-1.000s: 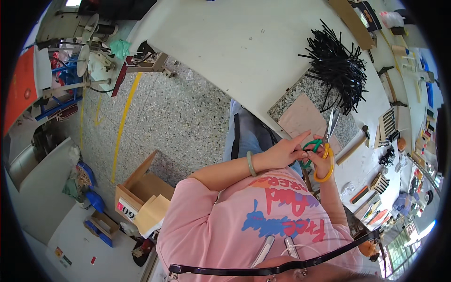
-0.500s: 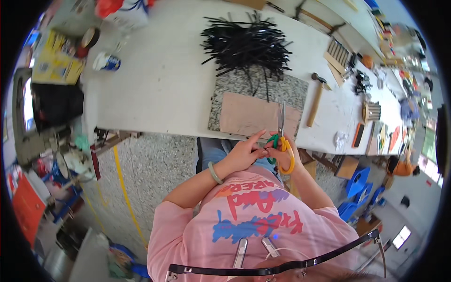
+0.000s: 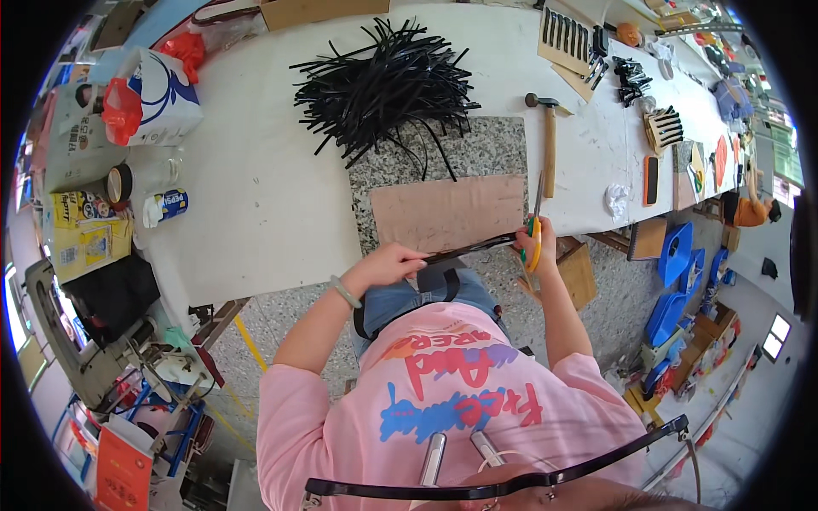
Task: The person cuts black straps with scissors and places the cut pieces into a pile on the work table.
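Note:
Black strips [image 3: 470,249], narrow and shiny, stretch between my two hands just in front of the table's near edge. My left hand [image 3: 392,264] is closed on their left end. At the other end, my right hand [image 3: 541,238] grips the strips along with scissors [image 3: 534,247] that have yellow and green handles, blades pointing away from me. Beyond my hands lies a flat tan board [image 3: 452,211] on a speckled stone slab [image 3: 477,149]. A loose heap of black strips [image 3: 388,89] spreads over the slab's far edge, a few trailing toward the board.
Right of the slab lies a wooden-handled hammer [image 3: 550,145]. Farther right are a tool rack [image 3: 566,38], crumpled clear plastic [image 3: 616,200] and a black-and-orange block [image 3: 651,180]. A blue can [image 3: 170,204], a jar [image 3: 158,175] and bags stand left. Another person [image 3: 750,209] is at far right.
My hands, close together before, have moved apart with black strips now visible stretched between them. The scissors' blades look closer together. The whole view has shifted.

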Available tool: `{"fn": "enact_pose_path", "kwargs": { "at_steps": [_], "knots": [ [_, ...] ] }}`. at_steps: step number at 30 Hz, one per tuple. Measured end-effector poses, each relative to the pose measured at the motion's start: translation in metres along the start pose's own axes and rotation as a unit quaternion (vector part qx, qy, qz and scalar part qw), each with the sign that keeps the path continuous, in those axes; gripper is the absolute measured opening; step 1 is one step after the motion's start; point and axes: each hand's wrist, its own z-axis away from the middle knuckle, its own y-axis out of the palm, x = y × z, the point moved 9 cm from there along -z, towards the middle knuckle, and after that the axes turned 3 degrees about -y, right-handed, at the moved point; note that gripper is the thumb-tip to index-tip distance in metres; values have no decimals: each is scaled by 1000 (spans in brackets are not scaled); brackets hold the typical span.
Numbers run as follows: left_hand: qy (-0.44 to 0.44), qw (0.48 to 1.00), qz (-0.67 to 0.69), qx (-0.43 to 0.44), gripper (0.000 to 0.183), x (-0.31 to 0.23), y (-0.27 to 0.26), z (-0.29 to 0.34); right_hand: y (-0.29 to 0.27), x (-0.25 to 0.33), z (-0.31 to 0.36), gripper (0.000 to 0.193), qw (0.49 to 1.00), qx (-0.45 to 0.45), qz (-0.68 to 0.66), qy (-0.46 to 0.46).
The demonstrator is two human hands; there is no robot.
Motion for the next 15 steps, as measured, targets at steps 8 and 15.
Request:
{"fn": "enact_pose_path", "kwargs": {
  "at_steps": [8, 15],
  "knots": [
    [-52, 987, -117, -100, 23, 59, -59, 11, 14, -2, -13, 46, 940, -74, 325, -75],
    [-51, 984, -115, -124, 23, 65, -64, 9, 16, 16, -2, 49, 932, -107, 340, -74]
  ]
}}
